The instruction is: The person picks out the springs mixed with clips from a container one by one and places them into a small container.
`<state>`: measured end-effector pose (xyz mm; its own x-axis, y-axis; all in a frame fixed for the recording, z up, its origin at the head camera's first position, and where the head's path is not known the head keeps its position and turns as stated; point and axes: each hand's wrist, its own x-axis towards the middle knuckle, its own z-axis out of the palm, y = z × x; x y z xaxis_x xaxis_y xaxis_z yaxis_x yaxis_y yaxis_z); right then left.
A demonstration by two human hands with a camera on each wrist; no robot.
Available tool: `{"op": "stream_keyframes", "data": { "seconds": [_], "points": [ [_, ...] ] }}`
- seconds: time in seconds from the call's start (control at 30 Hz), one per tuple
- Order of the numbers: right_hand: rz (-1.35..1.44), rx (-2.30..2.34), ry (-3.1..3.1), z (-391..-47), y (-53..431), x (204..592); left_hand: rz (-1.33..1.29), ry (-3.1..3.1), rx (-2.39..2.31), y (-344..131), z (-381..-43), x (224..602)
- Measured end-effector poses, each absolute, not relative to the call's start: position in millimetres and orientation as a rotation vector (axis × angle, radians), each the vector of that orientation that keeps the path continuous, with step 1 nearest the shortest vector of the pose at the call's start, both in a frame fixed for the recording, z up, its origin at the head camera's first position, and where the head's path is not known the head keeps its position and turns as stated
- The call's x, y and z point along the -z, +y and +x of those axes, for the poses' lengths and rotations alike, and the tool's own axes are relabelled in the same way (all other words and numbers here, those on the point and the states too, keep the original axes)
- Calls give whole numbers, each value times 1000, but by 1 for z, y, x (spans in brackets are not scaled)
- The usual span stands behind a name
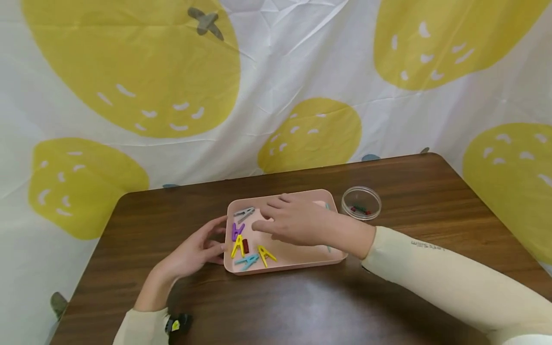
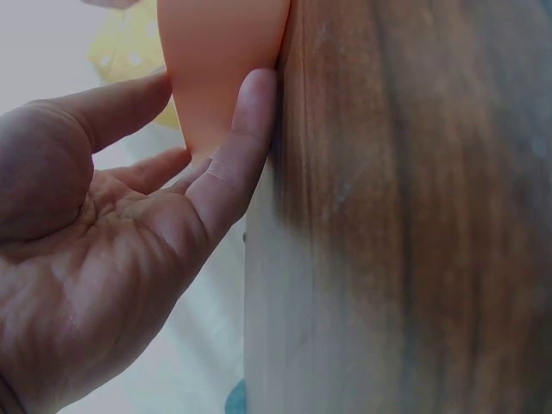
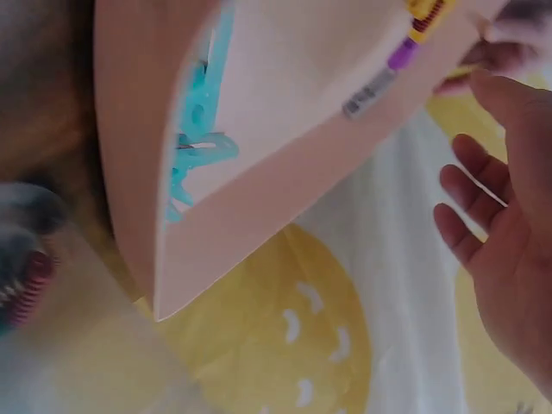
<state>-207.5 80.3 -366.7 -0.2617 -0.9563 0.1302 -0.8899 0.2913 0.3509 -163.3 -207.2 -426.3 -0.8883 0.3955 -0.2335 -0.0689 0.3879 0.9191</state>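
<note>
A shallow pink tray (image 1: 293,262) holds several plastic clothespins. At its left end lie a grey clothespin (image 1: 246,213), a purple one (image 1: 236,232), two yellow ones (image 1: 266,255) and a light blue one (image 1: 247,261), with a small dark red piece (image 1: 246,246) among them. Along the right wall more teal clothespins (image 3: 203,112) show in the right wrist view. My left hand (image 1: 194,250) touches the tray's left outer wall with thumb and fingertips. Over the tray's middle hovers my right hand (image 1: 297,220), fingers loosely spread and holding nothing.
Just right of the tray stands a clear round dish (image 1: 361,189) with small red and green pieces inside. All this rests on a dark wooden table (image 1: 431,201). Behind it hangs a white cloth (image 1: 302,57) with yellow fruit prints.
</note>
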Motion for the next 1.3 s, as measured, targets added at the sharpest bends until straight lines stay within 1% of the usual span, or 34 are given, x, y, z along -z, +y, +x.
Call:
{"op": "stream_keyframes", "data": {
  "seconds": [0.3, 0.5, 0.73, 1.3],
  "points": [
    [1871, 414, -2108, -225, 52, 379, 342, 2211, -1511, -207, -163, 425],
    [1949, 479, -2093, -233, 41, 387, 330, 2190, -1513, -201, -159, 413],
    [1993, 544, -2123, -237, 34, 396, 323, 2176, -1502, -196, -153, 397],
    [1986, 587, -2102, -241, 26, 408, 330, 2181, -1511, -198, -152, 398]
  ]
}}
